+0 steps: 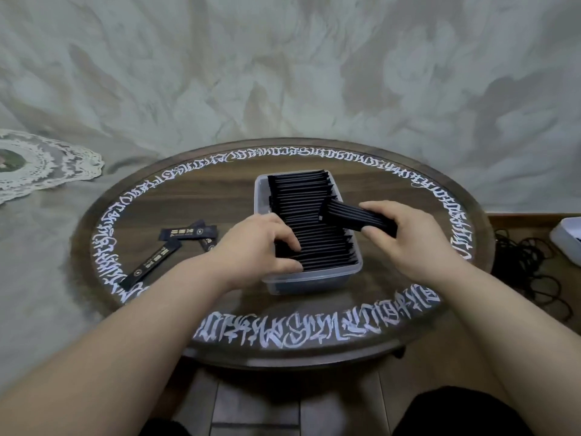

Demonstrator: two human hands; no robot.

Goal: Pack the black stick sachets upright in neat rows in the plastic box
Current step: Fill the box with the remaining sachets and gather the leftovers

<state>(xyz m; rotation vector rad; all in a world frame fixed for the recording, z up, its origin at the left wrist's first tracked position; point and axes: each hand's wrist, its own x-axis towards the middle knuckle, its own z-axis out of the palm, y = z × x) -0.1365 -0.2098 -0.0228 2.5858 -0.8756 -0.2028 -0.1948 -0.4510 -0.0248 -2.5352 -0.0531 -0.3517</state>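
A clear plastic box (314,280) stands in the middle of the round table, packed with a long row of black stick sachets (301,202) on edge. My right hand (405,240) grips a small bundle of black sachets (355,215) held flat just above the box's right side. My left hand (261,247) reaches in from the left, its curled fingers and thumb pinching the packed sachets near the box's front. Three loose sachets (154,261) lie flat on the table left of the box, one partly hidden behind my left hand.
The dark wooden round table (239,313) carries a ring of white lettering. A white lace doily (41,165) lies on the covered surface at far left. Black cables (528,265) and a white object (569,240) sit on the floor to the right.
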